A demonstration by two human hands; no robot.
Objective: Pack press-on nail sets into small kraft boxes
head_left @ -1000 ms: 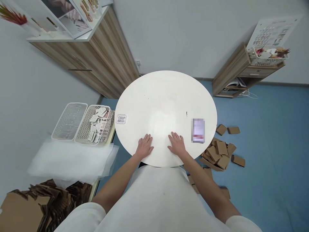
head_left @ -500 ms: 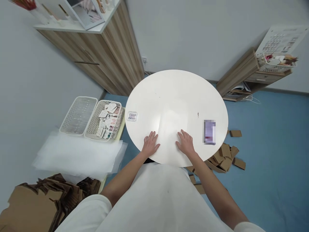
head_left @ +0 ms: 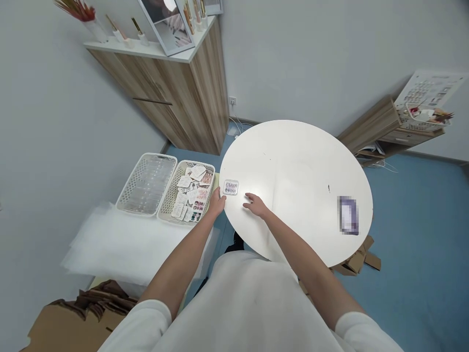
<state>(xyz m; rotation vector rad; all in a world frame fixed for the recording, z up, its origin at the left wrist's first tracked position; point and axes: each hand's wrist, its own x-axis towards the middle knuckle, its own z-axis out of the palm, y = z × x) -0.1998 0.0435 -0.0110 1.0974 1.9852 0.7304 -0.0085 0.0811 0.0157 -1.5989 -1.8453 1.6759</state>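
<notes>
The case (head_left: 230, 187) lies at the table's (head_left: 300, 156) left edge, left hand (head_left: 217, 203) just beside, right hand (head_left: 256, 205) near; both hold thumb and fingers apart.

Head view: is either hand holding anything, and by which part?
Nothing appears held: the left hand is close beside the clear case, contact unclear, and the right hand is apart from it, empty.

The bare left arm (head_left: 181, 259), emerging from a short white fabric sleeve (head_left: 152, 315), extends forward and inward; its bare left hand (head_left: 217, 201) is empty, thumb parted from the fingers. The bare right arm (head_left: 300, 252) slants across, its empty bare right hand (head_left: 257, 205) pointing leftward, thumb and fingers spread. The hands are apart.
</notes>
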